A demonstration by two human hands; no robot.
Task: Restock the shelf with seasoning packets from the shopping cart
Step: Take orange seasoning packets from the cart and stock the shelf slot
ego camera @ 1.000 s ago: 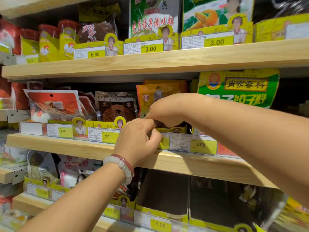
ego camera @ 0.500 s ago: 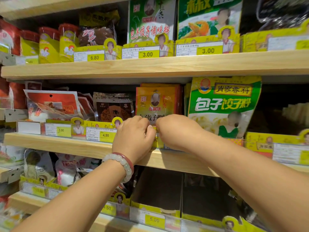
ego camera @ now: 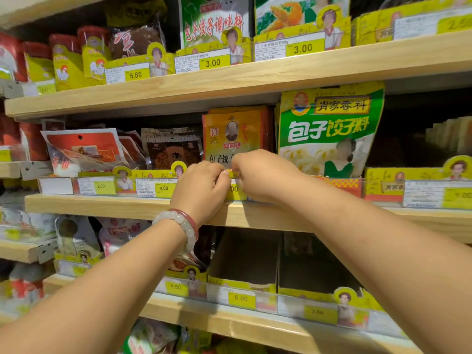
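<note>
A: What do the two forearms do?

B: They reach up to the middle wooden shelf (ego camera: pixel 102 206). The left wrist wears a bead bracelet (ego camera: pixel 182 224). The left hand (ego camera: pixel 201 186) and right hand (ego camera: pixel 265 175) meet, fingers curled, at the yellow price strip (ego camera: pixel 236 191) on the shelf's front edge.

A: Do they hold it?

B: Their fingertips pinch at its top edge, though the exact grip is hidden by the knuckles.

A: And the seasoning packets?

B: An orange packet (ego camera: pixel 233 135) stands upright just behind the hands. A larger green packet (ego camera: pixel 329 129) stands just beside it, to the right. A dark packet (ego camera: pixel 173 149) and red-and-white packets (ego camera: pixel 84 146) lean to the left. The upper shelf (ego camera: pixel 255 75) carries more packets.
</note>
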